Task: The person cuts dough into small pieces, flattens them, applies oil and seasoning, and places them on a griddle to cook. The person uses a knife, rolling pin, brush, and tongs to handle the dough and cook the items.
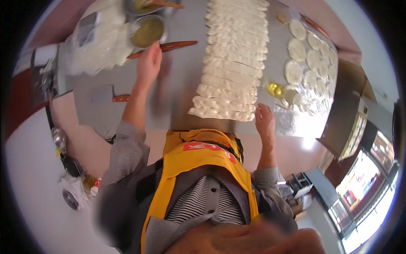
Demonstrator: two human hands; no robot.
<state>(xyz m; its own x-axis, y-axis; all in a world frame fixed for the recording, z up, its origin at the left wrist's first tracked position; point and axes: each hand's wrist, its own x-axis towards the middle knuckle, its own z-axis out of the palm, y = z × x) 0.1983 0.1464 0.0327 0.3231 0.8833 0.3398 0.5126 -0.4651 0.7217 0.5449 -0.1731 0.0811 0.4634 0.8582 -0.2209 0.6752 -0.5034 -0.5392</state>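
Note:
A long row of flattened dough strips [233, 63], laid side by side, runs away from me on the grey metal worktop [184, 73]. My left hand [150, 62] is at the near rim of a metal bowl [147, 31] of yellowish-green liquid or paste. It is blurred, and whether its fingers pinch anything is hidden. A reddish-brown tapered rolling pin [179, 45] passes behind that hand. Beside the right end of the nearest strip is my right hand [265, 120], its fingers loosely bent and apart, with nothing seen in them.
Round flat dough pieces [294, 71] lie at right, near a bottle of yellow oil [275, 90]. A second bowl [139, 7] holds a wooden-handled utensil. Plastic-covered pale material [104, 47] lies back left; a flat metal blade with a wooden handle [103, 93] lies nearer.

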